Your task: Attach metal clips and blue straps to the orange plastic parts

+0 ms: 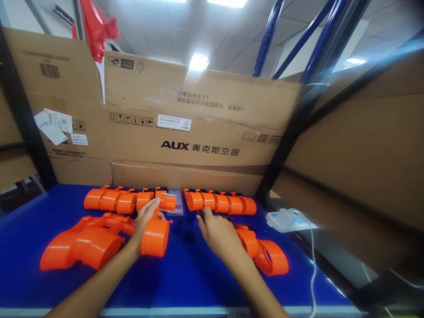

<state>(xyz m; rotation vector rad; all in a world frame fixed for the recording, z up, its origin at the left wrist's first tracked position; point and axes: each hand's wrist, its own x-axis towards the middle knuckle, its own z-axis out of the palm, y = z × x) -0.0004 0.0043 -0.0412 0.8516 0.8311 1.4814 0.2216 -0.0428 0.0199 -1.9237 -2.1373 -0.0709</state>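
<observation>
My left hand [145, 221] is closed on an orange plastic part [155, 238] with a wide round cup at its lower end and a smaller block-like end on top. It is held above the blue table, left of centre. My right hand [221, 233] is closed at the fingertips around a small dark piece [200, 213], mostly hidden by the fingers, so its kind cannot be made out. The two hands are apart. Just beyond my right hand stands a row of orange cup-shaped parts [221, 204] with dark pieces on top.
Another row of orange parts [108, 199] stands at the back left. More orange parts lie at the left [79, 247] and at the right [272, 257] of the blue table [185, 282]. A clear plastic box [288, 220] and white cable [313, 265] are right; cardboard [198, 128] walls the back.
</observation>
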